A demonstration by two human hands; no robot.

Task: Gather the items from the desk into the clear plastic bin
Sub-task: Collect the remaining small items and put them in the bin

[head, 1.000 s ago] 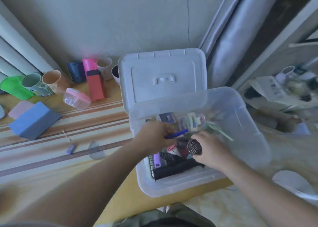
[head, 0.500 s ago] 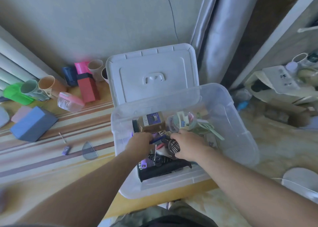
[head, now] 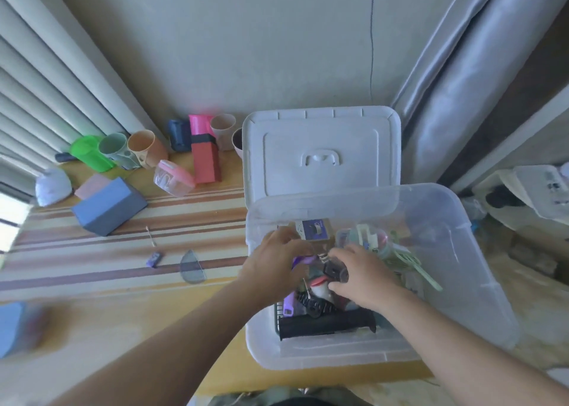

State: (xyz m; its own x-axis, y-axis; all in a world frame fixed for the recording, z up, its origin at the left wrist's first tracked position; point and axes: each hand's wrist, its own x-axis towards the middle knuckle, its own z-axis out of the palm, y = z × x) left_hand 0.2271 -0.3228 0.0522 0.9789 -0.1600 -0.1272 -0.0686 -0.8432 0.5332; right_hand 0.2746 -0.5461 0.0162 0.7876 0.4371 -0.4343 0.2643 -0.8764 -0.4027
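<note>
Desk (head: 123, 282): both hands inside clear bin (head: 462, 282); left hand (head: 274, 264) grip unclear, right hand (head: 363, 273) pinching black item (head: 335, 272).

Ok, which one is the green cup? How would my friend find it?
Start at the desk and look to its far left corner, by the window blinds. A row of cups lies there; the green cup is the leftmost, bright neon green beside a paler mint cup and an orange one.

The clear plastic bin (head: 462, 282) sits open at the desk's (head: 123, 313) right end, its white lid (head: 320, 153) propped upright behind it. Inside the bin lie a black roll (head: 326, 325), a purple clip (head: 289, 304) and a green comb (head: 415, 267). Left of the bin, on the desk, lie a blue block (head: 109, 205), a red box (head: 204, 162) and tipped cups (head: 147, 148).
</note>
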